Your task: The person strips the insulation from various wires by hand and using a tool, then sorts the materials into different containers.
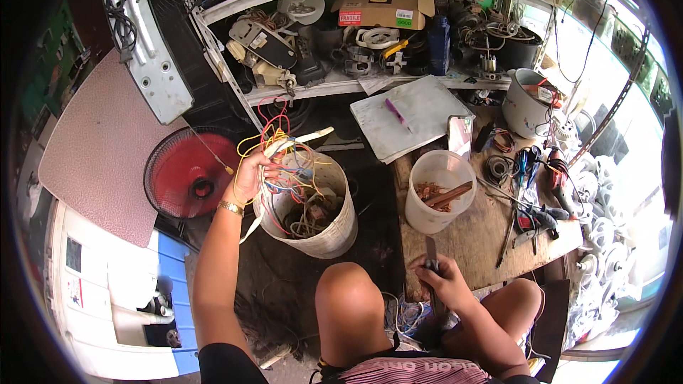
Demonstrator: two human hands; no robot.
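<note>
While your left hand (249, 178) is raised near the white bucket (331, 240), its fingers pinch the bundle of coloured wires (286, 148), which passes through the grip and fans out to the right over the bucket's opening. Your right hand (442, 281) has its fingers curled around a flat-bladed tool (430, 247), its blade projecting away from you beyond the fingers, near the worktop (478, 243) edge.

Workshop — parts-crammed shelf (327, 88), tool-strewn bench (466, 243)
</note>
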